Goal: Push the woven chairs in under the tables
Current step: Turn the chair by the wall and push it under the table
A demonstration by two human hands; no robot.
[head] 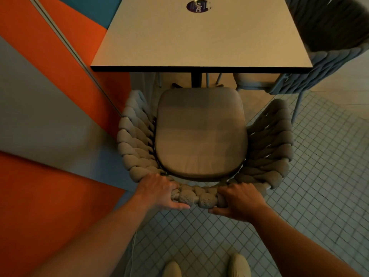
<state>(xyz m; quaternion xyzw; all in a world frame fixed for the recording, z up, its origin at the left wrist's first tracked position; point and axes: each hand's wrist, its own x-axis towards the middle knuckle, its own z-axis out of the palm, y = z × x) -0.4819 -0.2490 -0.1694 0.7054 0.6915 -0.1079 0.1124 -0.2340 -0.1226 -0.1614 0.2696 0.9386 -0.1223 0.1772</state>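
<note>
To the left of the table [199,41] runs a wall [50,96] of orange, grey and blue panels, and the table's left edge lies close along it. On the near side of the table stands the woven chair [133,140]. The front of its seat cushion [201,132] is just short of the table's near edge, so most of the seat is not yet under the top.

The left hand [159,191] grips the left part of the chair's back rim, fingers curled over the thick rope weave and thumb along the outside. The right hand [239,200] holds the rim's right part in the same way. Both are closed round the weave.

The step in hand looks to be the push itself. To do it well, I would press evenly with both hands so the chair runs straight at the table's dark centre post [196,78] and does not swing. The left arm of the chair sits near the wall, so a drift that way could scrape it. The raised woven arms may meet the table's edge, so a slow push that stops at the first touch seems wise.

At the table's right side a second chair [327,37], in blue-grey weave, has its seat partly under the top.

At the far end of the table top lies a round dark sticker [197,6]. Its largest letters, turned sideways, read "ClayG"; the smaller print is too small to read.
</note>
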